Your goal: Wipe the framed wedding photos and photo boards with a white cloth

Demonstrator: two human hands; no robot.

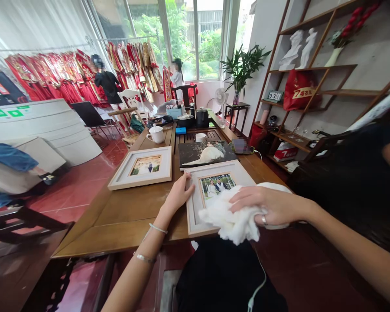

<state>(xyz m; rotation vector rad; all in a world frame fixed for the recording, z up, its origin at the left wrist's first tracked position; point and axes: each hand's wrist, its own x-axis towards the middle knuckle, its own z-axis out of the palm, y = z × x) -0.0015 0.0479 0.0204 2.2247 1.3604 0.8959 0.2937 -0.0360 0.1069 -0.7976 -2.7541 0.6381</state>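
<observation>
Framed photo (213, 185) partly under right hand's (267, 201) cloth (229, 216), left hand (179, 191) at edge

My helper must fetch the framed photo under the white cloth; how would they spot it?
Find the wooden table running toward the windows. At its near edge lies a pale-framed photo with the left hand on its left side. Unlike the second framed photo to its left and the dark print behind, it's partly covered by white cloth in the right hand.

Red garments (63, 76) hanging, leafy plant (243, 64) near a white fan (221, 96), white statuettes (294, 48) above a red bag (298, 90)
</observation>
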